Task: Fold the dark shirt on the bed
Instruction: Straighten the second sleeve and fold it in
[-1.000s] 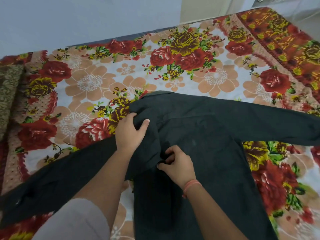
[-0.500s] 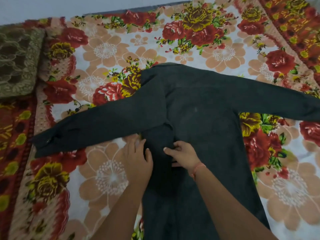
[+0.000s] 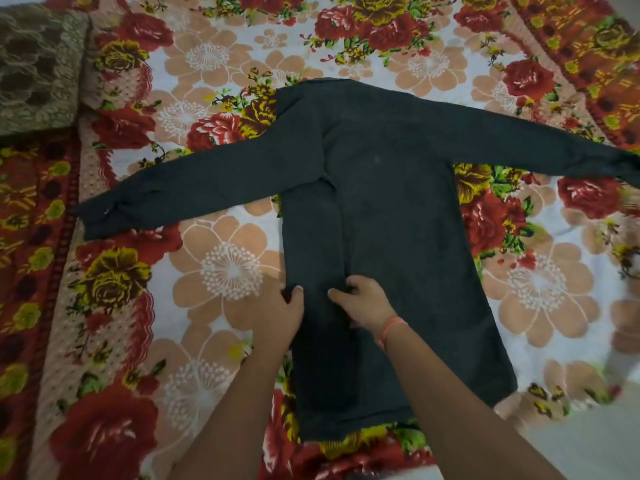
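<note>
The left hand (image 3: 280, 308) and right hand (image 3: 367, 303) pinched one folded panel (image 3: 311, 237) of the dark shirt (image 3: 398, 202); both sleeves (image 3: 207, 181) beyond them lay unfolded.

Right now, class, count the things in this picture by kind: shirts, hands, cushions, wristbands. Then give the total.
dark shirt: 1
hands, left hand and right hand: 2
cushion: 1
wristband: 1
Total: 5
</note>
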